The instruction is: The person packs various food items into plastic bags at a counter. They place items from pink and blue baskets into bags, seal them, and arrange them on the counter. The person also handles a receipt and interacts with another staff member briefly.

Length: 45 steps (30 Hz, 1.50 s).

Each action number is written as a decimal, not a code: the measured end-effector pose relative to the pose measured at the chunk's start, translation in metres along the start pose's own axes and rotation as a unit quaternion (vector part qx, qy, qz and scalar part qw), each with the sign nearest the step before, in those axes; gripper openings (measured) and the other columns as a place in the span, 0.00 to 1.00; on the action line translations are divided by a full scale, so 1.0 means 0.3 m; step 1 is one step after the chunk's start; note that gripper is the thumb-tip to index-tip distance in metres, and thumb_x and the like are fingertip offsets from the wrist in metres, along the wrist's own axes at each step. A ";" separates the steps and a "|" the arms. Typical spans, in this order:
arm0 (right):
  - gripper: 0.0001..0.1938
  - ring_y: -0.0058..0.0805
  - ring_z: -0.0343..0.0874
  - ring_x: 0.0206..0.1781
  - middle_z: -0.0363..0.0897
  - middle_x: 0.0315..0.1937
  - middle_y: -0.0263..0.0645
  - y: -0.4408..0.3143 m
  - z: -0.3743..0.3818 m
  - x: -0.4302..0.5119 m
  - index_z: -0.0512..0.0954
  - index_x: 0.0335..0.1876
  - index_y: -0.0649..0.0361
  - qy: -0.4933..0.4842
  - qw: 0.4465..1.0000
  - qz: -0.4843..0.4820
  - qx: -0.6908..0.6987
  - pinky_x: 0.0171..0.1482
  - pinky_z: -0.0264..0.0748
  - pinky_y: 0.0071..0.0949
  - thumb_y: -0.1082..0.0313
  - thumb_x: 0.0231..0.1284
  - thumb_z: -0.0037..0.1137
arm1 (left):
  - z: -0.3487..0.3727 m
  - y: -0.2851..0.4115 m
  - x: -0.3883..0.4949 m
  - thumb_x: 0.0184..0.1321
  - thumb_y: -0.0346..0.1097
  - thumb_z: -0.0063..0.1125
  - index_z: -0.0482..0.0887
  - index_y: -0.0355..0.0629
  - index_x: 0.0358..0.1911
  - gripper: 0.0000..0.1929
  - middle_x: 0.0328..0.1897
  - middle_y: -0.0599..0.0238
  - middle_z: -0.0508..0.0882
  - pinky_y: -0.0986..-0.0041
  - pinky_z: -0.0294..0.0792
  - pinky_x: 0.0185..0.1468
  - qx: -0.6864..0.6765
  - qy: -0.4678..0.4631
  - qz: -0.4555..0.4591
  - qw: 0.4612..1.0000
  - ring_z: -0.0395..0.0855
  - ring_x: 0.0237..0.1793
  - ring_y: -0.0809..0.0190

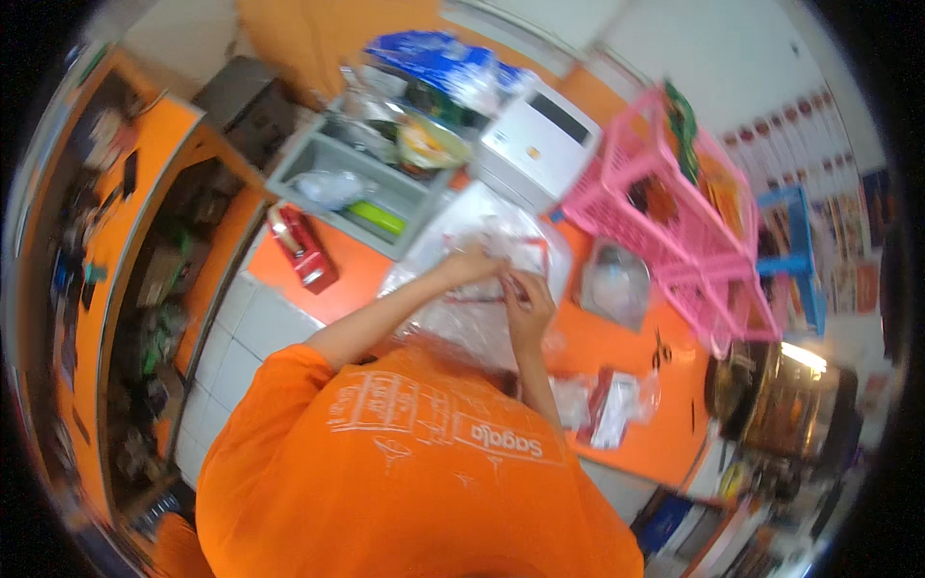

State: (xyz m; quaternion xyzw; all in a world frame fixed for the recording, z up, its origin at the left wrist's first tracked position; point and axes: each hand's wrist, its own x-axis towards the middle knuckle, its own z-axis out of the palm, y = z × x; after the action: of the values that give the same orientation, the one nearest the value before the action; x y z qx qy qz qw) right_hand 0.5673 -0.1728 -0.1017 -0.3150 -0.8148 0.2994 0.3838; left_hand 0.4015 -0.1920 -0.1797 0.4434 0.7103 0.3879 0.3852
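Observation:
Both hands meet over a pile of clear plastic bags on the orange table. My left hand reaches in from the left, its fingers pinched on the plastic. Against it, my right hand has its thumb and fingertips closed on the same plastic. Beneath the hands shows a packet with red and white print, partly covered by plastic and fingers. Motion blur and glare hide exactly which fold each hand grips.
A white label printer stands beyond the bags. To its left is a grey divided bin; a red tape dispenser lies nearer. At right are a clear plastic container, a pink basket, scissors and red-and-white packets.

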 end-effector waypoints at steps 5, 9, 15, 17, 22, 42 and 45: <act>0.04 0.22 0.82 0.37 0.84 0.36 0.39 0.121 0.018 -0.046 0.81 0.37 0.65 0.019 0.990 0.097 0.100 0.41 0.75 0.19 0.75 0.59 0.62 | -0.078 0.144 -0.074 0.56 0.54 0.64 0.81 0.34 0.52 0.30 0.44 0.48 0.86 0.64 0.73 0.53 -0.142 -0.063 -0.044 0.987 0.85 0.46 0.50; 0.03 0.20 0.81 0.37 0.84 0.35 0.40 0.085 0.013 0.000 0.78 0.37 0.67 0.068 0.921 0.219 0.314 0.42 0.76 0.18 0.76 0.62 0.60 | -0.038 0.101 -0.076 0.55 0.49 0.65 0.81 0.34 0.50 0.26 0.43 0.51 0.86 0.64 0.73 0.50 -0.054 0.096 0.063 0.992 0.85 0.44 0.53; 0.04 0.14 0.78 0.35 0.83 0.34 0.34 0.150 0.068 0.002 0.79 0.39 0.67 0.141 0.928 0.199 0.281 0.39 0.73 0.13 0.78 0.60 0.62 | -0.064 0.189 -0.140 0.56 0.42 0.67 0.81 0.32 0.46 0.21 0.42 0.54 0.86 0.68 0.74 0.49 -0.189 0.053 0.033 0.980 0.84 0.42 0.58; 0.04 0.12 0.77 0.34 0.82 0.33 0.31 0.133 0.072 -0.014 0.80 0.39 0.66 0.111 0.940 0.208 0.245 0.37 0.71 0.12 0.78 0.60 0.62 | -0.074 0.211 -0.149 0.57 0.40 0.66 0.81 0.32 0.46 0.19 0.41 0.55 0.86 0.68 0.75 0.48 -0.218 0.051 0.031 0.974 0.84 0.42 0.60; 0.03 0.10 0.75 0.30 0.81 0.30 0.29 0.079 0.046 -0.028 0.82 0.37 0.66 0.078 0.960 0.200 0.178 0.34 0.70 0.13 0.80 0.59 0.60 | -0.090 0.236 -0.162 0.58 0.37 0.65 0.82 0.33 0.43 0.15 0.39 0.60 0.86 0.71 0.75 0.45 -0.208 0.064 0.008 0.976 0.83 0.40 0.64; 0.06 0.15 0.79 0.34 0.83 0.33 0.32 0.128 0.062 -0.014 0.83 0.42 0.67 0.071 0.974 0.131 0.172 0.37 0.74 0.14 0.79 0.59 0.61 | -0.005 0.084 -0.113 0.52 0.28 0.61 0.83 0.42 0.42 0.12 0.34 0.61 0.82 0.68 0.75 0.38 0.568 0.151 0.286 0.757 0.83 0.35 0.61; 0.08 0.18 0.81 0.39 0.84 0.37 0.34 0.228 0.073 -0.006 0.83 0.45 0.67 0.048 0.970 0.150 0.185 0.44 0.77 0.16 0.79 0.61 0.60 | -0.038 0.090 -0.093 0.50 0.29 0.59 0.84 0.46 0.39 0.11 0.33 0.59 0.82 0.62 0.74 0.36 0.296 0.106 0.382 0.869 0.82 0.34 0.54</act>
State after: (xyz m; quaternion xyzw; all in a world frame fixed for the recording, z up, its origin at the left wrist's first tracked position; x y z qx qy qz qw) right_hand 0.5697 -0.1370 -0.1639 -0.3709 -0.6694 0.4838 0.4247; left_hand 0.4088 -0.2120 -0.1454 0.7295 0.6036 0.3211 -0.0196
